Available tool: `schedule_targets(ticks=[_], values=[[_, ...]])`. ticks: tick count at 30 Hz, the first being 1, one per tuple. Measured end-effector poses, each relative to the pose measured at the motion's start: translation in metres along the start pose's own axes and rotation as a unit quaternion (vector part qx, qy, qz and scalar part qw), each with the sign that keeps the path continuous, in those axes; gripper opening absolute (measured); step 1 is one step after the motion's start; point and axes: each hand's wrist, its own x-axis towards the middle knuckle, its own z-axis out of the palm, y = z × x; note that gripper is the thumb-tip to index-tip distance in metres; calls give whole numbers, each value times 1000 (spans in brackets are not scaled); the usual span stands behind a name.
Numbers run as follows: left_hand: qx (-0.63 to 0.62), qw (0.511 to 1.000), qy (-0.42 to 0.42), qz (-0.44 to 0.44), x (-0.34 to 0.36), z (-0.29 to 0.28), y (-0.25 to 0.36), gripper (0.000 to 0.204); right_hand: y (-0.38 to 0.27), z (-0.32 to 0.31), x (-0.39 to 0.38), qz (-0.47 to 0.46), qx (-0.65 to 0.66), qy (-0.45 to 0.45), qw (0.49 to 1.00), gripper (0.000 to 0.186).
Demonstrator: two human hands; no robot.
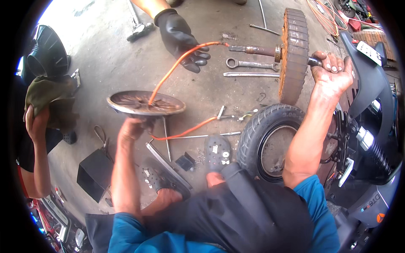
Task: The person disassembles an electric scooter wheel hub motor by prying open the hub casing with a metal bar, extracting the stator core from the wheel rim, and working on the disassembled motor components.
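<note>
My left hand [135, 128] grips a round rusty metal disc [126, 101] from underneath; an orange cable [166, 74] rises from its centre, and another stretch droops below. My right hand [331, 69] is wrapped round a dark shaft [315, 61] on a wide rusty toothed ring [293, 59], whose worn axle points left. A co-worker's black-gloved hand [183, 44] is at the cable's upper part; whether it grips it is unclear. A spanner [249, 63] and a flat bar [251, 74] lie beneath the axle. A tyre [253, 130] lies below the ring.
At the left, another person's hands hold an olive cloth [46, 90]. Scattered on the floor are a dark box [90, 177], rods [263, 30] and a long bar [168, 166] near my feet. A scooter [371, 198] stands at the right. Orange hoses [327, 14] lie at the back.
</note>
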Motion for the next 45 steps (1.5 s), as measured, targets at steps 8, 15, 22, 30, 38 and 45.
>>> schedule_targets(ticks=[8,15,22,30,38,45], values=[[96,994,58,3,-23,33,86,41,57,-17,-1,-39,-76,87,993,40],[48,997,23,52,7,22,41,42,115,-9,-11,-12,-70,73,995,42],[30,974,205,90,30,-60,-22,35,137,12,0,-35,-81,47,995,45],[19,937,259,234,39,-40,-75,31,166,7,22,-51,-99,-1,994,49],[290,879,333,178,21,-18,-55,32,186,15,39,-12,-156,9,988,46],[173,932,243,209,55,-10,-72,34,189,19,51,-46,-170,31,984,43]])
